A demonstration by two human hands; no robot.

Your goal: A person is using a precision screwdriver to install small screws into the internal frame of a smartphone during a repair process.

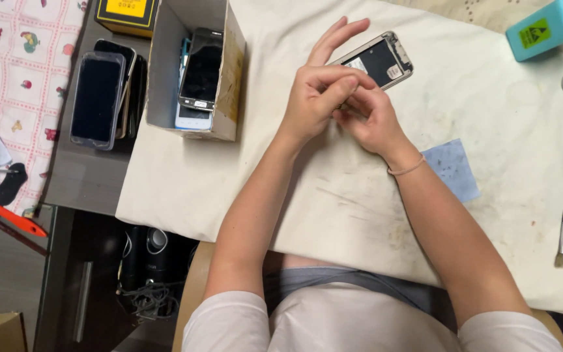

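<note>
Both forearms reach in over the white cloth (333, 195), wrists nearly crossing. The left hand (317, 98) curls over the right hand (369, 117), fingers pinched together; what they grip I cannot tell. The opened phone (379, 62) lies just beyond, touching the fingertips.

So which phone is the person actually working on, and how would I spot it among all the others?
Start at the cream cloth that covers the worktable, and find the two hands pressed together near its far edge. The opened phone lies on the cloth just beyond the fingertips. Unlike the phones standing in the cardboard box or stacked on the grey shelf, its back cover is off, so its dark insides show.
</note>
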